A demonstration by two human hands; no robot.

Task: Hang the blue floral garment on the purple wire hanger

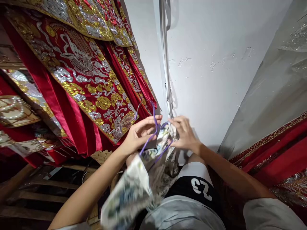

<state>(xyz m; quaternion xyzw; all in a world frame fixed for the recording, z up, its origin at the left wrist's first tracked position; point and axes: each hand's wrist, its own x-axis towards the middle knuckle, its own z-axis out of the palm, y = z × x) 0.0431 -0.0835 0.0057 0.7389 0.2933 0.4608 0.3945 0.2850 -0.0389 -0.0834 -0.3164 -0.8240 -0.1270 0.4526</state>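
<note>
My left hand (pixel 140 134) pinches a purple wire clothes hanger (pixel 154 126) near its hook. My right hand (pixel 183 132) grips the white patterned cloth (pixel 131 191) where it bunches over the hanger's shoulder. The cloth, printed in blue and green, hangs down from the hanger toward my lap. Both hands meet just in front of the white wall (pixel 211 64). Part of the hanger is hidden inside the fabric.
Red garments with gold and silver embroidery (pixel 83 70) hang in a row at the left. More red embroidered fabric (pixel 275 150) under clear plastic lies at the right. A vertical pipe (pixel 166 64) runs along the wall. My shorts (pixel 199 188) show the number 23.
</note>
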